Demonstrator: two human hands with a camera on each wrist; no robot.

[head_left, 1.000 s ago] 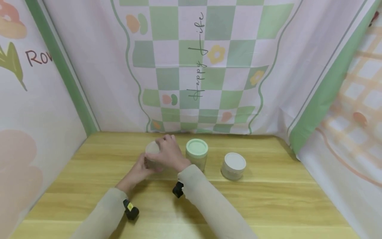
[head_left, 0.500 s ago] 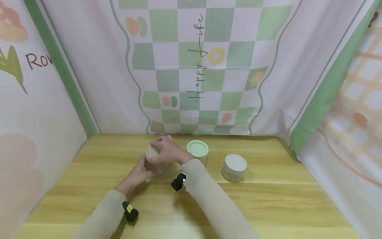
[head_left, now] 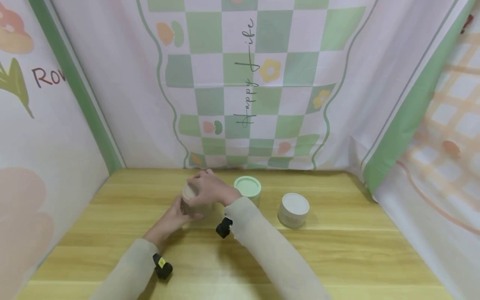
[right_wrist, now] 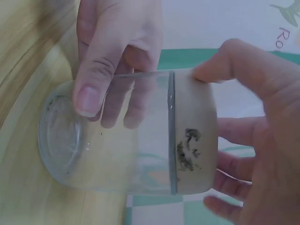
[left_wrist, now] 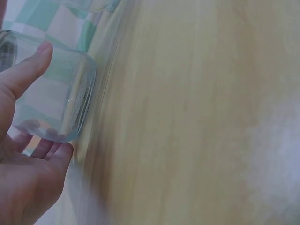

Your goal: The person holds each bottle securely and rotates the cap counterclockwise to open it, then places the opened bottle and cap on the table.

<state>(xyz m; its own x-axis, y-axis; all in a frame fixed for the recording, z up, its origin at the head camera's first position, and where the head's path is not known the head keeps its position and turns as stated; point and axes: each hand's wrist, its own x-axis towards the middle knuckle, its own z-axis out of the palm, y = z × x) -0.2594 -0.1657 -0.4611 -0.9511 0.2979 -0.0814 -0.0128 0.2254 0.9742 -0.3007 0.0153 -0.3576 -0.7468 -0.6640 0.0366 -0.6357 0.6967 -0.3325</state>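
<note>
A clear glass jar (right_wrist: 112, 159) stands at the back left of the wooden table, its beige lid (right_wrist: 197, 136) seated on top and marked with dark smudges. My left hand (head_left: 172, 218) holds the glass body low down, thumb on one side and fingers on the other. From above, my right hand (head_left: 211, 189) grips the lid round its edge, thumb and fingers at opposite sides. Nothing shows inside the glass. In the left wrist view, the jar's base (left_wrist: 79, 101) is close by the tabletop.
Just right of the held jar stands a jar with a mint green lid (head_left: 247, 186), partly behind my right wrist. A shorter jar with a white lid (head_left: 295, 204) sits farther right. A patterned curtain (head_left: 245, 96) hangs along the table's back edge.
My right hand has turned a little on the lid, and its wrist has shifted slightly up in view. The left hand stays around the jar. The other two jars have not moved.
</note>
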